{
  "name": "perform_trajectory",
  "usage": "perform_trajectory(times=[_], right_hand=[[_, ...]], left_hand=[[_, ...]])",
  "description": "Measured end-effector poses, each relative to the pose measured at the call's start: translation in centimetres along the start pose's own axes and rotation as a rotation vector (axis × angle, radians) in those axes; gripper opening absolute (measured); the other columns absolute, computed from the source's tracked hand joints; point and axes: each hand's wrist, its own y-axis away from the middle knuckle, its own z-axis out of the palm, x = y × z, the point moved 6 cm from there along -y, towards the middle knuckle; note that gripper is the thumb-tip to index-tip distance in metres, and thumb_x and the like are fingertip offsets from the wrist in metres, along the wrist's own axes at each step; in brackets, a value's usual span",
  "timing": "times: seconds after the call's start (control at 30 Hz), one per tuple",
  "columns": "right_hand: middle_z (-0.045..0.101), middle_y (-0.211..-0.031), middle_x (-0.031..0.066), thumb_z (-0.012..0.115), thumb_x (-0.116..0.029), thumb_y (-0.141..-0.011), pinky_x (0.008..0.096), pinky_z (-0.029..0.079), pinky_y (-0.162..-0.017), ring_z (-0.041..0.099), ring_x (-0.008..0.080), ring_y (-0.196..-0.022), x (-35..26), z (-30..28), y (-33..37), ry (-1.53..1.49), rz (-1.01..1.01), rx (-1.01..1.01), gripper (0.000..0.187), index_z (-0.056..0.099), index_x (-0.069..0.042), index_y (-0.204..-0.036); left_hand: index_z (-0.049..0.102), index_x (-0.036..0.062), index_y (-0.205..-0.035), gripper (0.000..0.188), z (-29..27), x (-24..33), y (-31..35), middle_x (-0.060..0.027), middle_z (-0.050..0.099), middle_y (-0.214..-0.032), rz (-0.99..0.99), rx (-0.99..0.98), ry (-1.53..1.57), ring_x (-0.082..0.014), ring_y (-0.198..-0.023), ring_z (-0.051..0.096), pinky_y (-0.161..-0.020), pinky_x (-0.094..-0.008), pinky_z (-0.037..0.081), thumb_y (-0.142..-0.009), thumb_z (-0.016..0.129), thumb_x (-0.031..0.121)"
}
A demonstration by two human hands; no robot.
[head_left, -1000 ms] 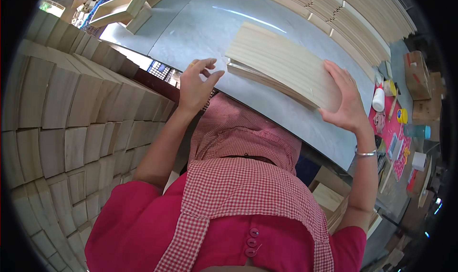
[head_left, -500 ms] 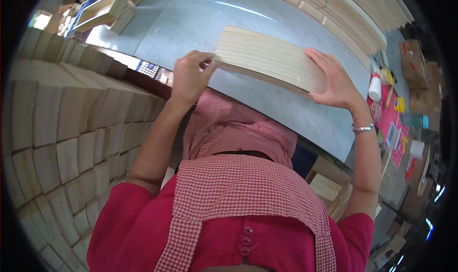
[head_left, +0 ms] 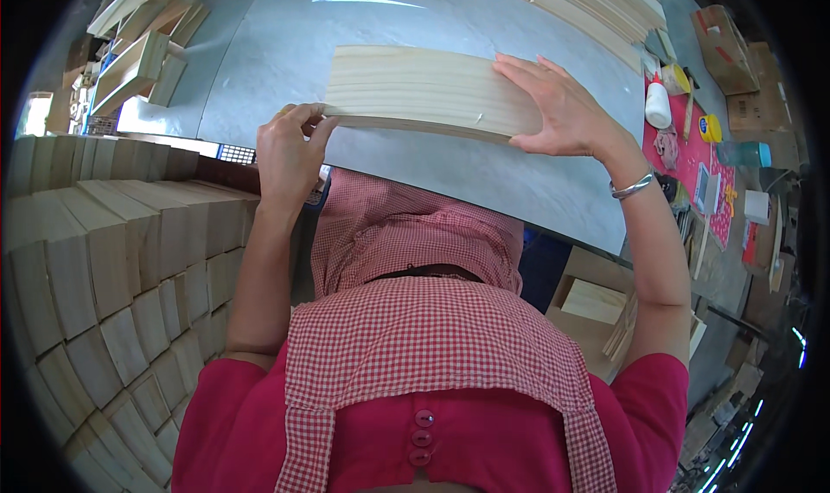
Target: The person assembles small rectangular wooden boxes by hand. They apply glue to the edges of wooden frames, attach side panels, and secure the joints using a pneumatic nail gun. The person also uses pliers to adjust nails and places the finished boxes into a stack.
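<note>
A pale wooden board [head_left: 424, 86], rectangular with straight grain, is held level in front of me above the grey tabletop [head_left: 389, 164]. It looks thick along its near edge, possibly more than one layer; I cannot tell. At its left end, my left hand [head_left: 290, 147] pinches the near corner between thumb and fingers. My right hand [head_left: 566, 108] spans the right end, thumb at the near corner and fingers at the far one. A silver bracelet [head_left: 633, 184] circles my right wrist.
Stacked wooden blocks [head_left: 112, 251] rise close at my left. Assembled wooden frames [head_left: 134, 73] stand at the far left, and long wood strips [head_left: 596, 9] lie along the far right. A white glue bottle [head_left: 657, 104] and yellow-lidded jars sit on a pink cloth [head_left: 692, 169] at right.
The view has turned, so the board and both hands appear further left and more level. Both hands keep their hold at the board's ends.
</note>
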Motion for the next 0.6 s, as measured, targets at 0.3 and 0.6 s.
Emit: perform_trajectory(times=[0.3,0.6], right_hand=[[0.044,-0.154,0.016,0.078,-0.027,-0.067,0.045,0.034,-0.119,0.043,0.0358,-0.14,-0.1,0.7,-0.5,-0.032,0.023,-0.023,0.095,0.039,-0.007,-0.152],[0.068,-0.108,0.0143,0.077,-0.014,-0.083,0.0367,0.054,-0.085,0.068,0.0254,-0.096,1.8,-1.2,7.6,-0.234,0.338,0.578,0.035,0.067,-0.002,-0.114]], left_hand=[[0.078,-0.0015,-0.096,0.02,0.1,-0.8,-0.6,-0.0129,0.074,-0.085,0.085,-0.004,0.076,-0.0195,-0.071,0.069,-0.071,-0.0321,0.053,-0.081,0.081,0.012],[0.077,-0.0014,-0.099,0.023,0.0,-0.5,-0.6,-0.0135,0.073,-0.086,0.138,0.014,0.006,-0.0195,-0.071,0.067,-0.071,-0.0331,0.052,-0.083,0.08,0.014]])
